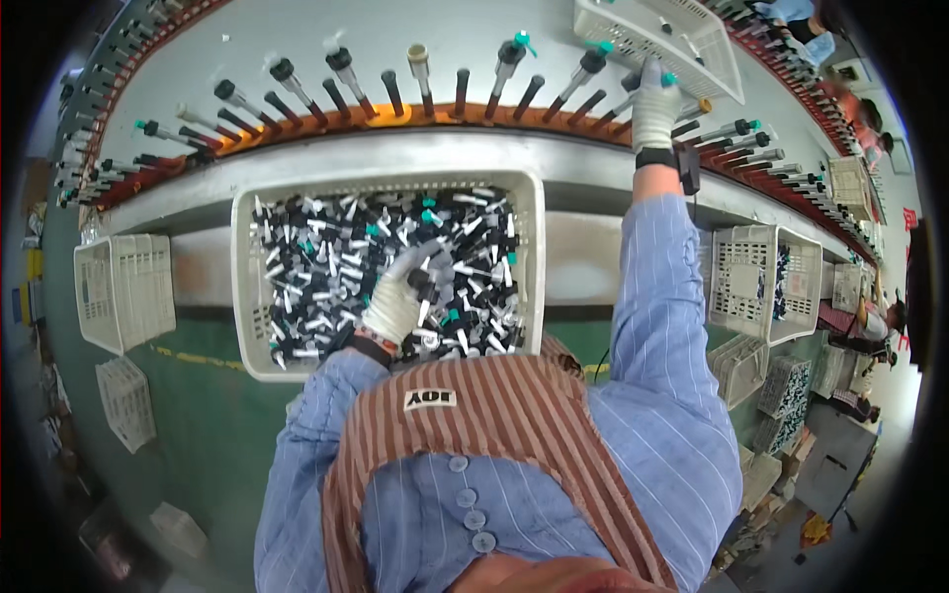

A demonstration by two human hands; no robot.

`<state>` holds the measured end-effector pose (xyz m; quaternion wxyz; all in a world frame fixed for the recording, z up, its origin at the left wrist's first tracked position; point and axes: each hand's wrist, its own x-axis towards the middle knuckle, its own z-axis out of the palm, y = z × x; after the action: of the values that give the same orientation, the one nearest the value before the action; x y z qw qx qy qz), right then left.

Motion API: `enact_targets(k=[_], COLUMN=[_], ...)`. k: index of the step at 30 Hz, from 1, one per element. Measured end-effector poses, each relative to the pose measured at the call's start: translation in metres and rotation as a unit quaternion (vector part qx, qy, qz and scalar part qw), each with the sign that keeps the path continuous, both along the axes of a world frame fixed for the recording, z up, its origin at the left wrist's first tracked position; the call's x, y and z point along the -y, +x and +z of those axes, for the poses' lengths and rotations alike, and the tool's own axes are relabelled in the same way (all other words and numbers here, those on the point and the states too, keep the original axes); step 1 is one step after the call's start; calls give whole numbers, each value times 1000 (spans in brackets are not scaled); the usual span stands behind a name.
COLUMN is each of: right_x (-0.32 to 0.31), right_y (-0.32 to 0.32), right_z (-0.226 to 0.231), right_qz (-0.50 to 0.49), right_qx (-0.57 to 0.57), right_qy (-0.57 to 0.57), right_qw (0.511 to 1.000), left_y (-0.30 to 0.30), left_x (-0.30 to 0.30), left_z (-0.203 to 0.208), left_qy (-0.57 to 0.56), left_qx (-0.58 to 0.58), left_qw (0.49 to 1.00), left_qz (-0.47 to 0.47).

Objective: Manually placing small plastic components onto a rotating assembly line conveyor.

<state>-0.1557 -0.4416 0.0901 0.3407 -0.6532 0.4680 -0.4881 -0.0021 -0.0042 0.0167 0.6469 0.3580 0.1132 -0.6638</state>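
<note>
My left hand, in a white glove with grey fingertips, is inside a large white plastic basket. Its fingers are closed around a small black plastic part, among many loose black, white, clear and green-tipped parts. My right hand, gloved the same way, reaches forward over the row of upright dark pegs. Its fingers are closed at the top of a peg, on a black part with a green tip; the fingers hide most of it.
The curved orange rail carries several pegs, some topped with black parts. Beyond it stands a white basket holding a few parts. White crates flank me on the left, others on the right. Other people sit at far right.
</note>
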Motion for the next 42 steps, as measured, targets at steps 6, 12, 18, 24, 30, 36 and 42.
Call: enact_targets(k=[6,12,18,24,30,36,42], right_x=[42,-56,-283,-351,-327,-321,-311], right_y=[11,36,34,25,12,9,4], right_z=[-19,-3,-23,-51,-76,-54,-89], right_qz=[78,46,417,422,379,382,269], right_qx=[-116,-75,-221,-349,-220,-221,-36], right_qy=[-28,-73,-60,108,161,153,274], right_qw=[990,993,880,830,885,884,923], left_y=[12,10,8,2,-3,-10,-13], left_x=[1,2,-2,-7,-5,-2,7], left_z=[-18,-3,-21,-38,-10,-26,-26], left_qy=[-80,-45,-101,-241,-178,-123,-56], left_qx=[-74,-82,-96,683,42,0,70], left_qw=[994,990,980,690,981,991,993], left_qz=[14,110,145,-3,72,-44,-70])
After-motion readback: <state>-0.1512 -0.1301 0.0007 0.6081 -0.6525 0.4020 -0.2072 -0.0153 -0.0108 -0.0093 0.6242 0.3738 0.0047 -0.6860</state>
